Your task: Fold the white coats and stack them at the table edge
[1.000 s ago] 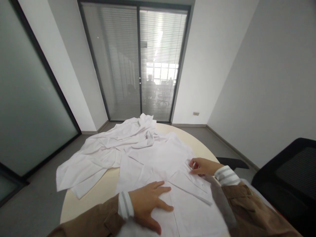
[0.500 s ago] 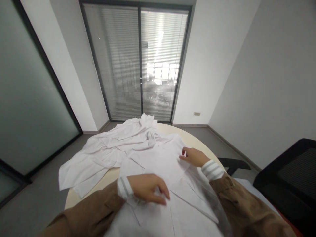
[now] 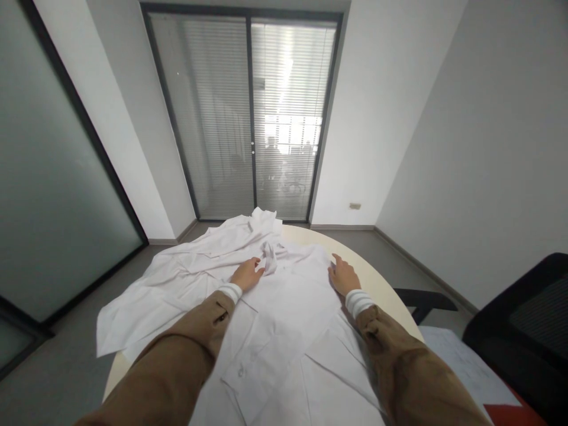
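A white shirt (image 3: 288,319) lies spread flat on the round cream table (image 3: 381,278) in front of me. My left hand (image 3: 247,274) rests at the shirt's far left shoulder, its fingers closed around a crumpled bit of white cloth near the collar (image 3: 269,254). My right hand (image 3: 342,276) lies at the shirt's far right shoulder, fingers stretched out on the fabric edge. Both arms wear brown sleeves with striped cuffs.
More white garments (image 3: 177,278) lie heaped on the table's left and hang over its edge. A black chair (image 3: 523,319) stands at the right, with a paper sheet (image 3: 461,367) nearby. Glass doors with blinds (image 3: 248,112) face me.
Both hands have slid from the shirt's near part forward to its far shoulders. The left hand went from flat to closed on the cloth by the collar.
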Action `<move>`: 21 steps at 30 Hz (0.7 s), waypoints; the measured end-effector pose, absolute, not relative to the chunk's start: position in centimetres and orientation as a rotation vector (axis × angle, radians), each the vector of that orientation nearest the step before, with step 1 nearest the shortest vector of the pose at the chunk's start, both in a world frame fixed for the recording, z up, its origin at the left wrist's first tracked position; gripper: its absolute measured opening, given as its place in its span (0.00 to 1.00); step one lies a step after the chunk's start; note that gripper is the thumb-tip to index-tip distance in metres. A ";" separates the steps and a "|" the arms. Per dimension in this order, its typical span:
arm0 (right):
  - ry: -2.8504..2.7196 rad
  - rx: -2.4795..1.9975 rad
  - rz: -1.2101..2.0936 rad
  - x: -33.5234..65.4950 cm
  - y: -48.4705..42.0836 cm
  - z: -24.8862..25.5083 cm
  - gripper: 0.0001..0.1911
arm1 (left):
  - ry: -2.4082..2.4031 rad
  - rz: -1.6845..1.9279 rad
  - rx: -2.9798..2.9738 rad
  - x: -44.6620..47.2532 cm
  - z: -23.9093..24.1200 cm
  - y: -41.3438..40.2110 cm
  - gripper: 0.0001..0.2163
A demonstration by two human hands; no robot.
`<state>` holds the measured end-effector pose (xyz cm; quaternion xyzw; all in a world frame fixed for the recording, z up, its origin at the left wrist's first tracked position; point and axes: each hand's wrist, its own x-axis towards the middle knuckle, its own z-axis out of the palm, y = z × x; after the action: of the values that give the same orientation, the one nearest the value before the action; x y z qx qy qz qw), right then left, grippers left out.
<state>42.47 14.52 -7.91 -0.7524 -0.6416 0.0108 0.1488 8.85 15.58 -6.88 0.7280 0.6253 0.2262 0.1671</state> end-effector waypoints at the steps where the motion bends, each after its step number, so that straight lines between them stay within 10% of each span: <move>1: -1.882 -2.142 -0.004 42.8 14.4 -8.2 0.25 | 1.790 0.627 2.099 8.9 -7.1 15.4 0.15; 21: -2.075 -1.893 0.174 34.0 17.7 -1.4 0.15 | 2.086 0.711 2.214 8.6 -7.0 12.8 0.11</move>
<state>33.96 17.73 -1.45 -0.6636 -0.7275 0.0609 0.1633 8.55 12.80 -7.04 0.7087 0.6677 0.2275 0.0088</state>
